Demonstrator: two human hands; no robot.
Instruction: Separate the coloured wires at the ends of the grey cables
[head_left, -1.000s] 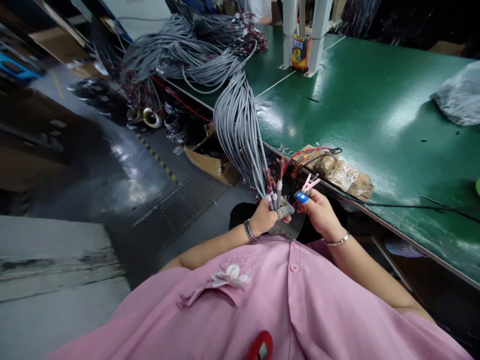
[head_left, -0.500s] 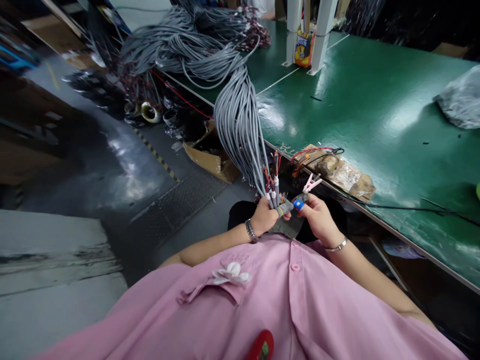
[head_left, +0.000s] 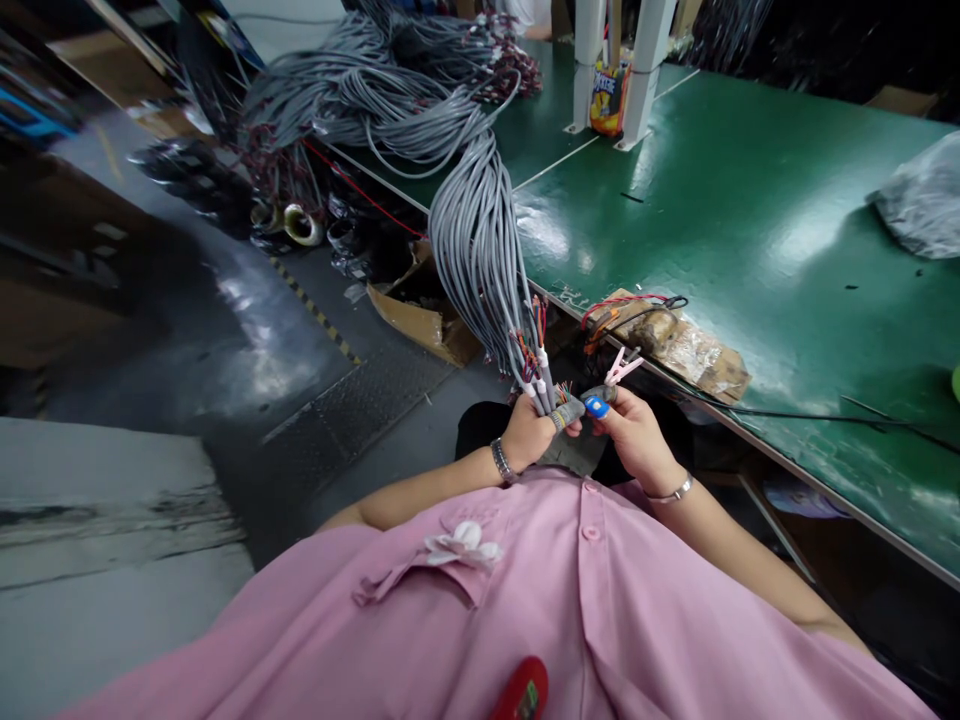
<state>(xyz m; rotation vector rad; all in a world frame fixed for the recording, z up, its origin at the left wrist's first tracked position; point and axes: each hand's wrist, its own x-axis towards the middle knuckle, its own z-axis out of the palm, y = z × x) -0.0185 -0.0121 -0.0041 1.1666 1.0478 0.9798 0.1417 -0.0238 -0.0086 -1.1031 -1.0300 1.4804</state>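
Observation:
My left hand (head_left: pixel 531 434) is closed round the ends of several grey cables (head_left: pixel 541 398), whose white-banded tips and stripped red, orange and dark wires stick up past the fingers. A grey covering wraps a finger of this hand. My right hand (head_left: pixel 639 432) meets it fingertip to fingertip in a pinch, with a blue piece (head_left: pixel 597 407) at the thumb. Whatever lies between those fingertips is too small to make out. Just above the right fingers, a pale pink clip (head_left: pixel 622 367) stands at the table edge. From the left hand, the long grey cable bundle (head_left: pixel 476 235) runs up onto the table.
The green table (head_left: pixel 750 200) bears a taped wooden block (head_left: pixel 686 350) with wires, a clear plastic bag (head_left: pixel 926 195) and white posts (head_left: pixel 646 70) with a snack packet (head_left: pixel 607 98) between them. Below the edge is an open cardboard box (head_left: pixel 420 315). Black-wrapped coils (head_left: pixel 184 185) lie on the floor.
The cable tips and loose wires in my left hand have shifted slightly left and lean more that way. Both hands stay nearly in place.

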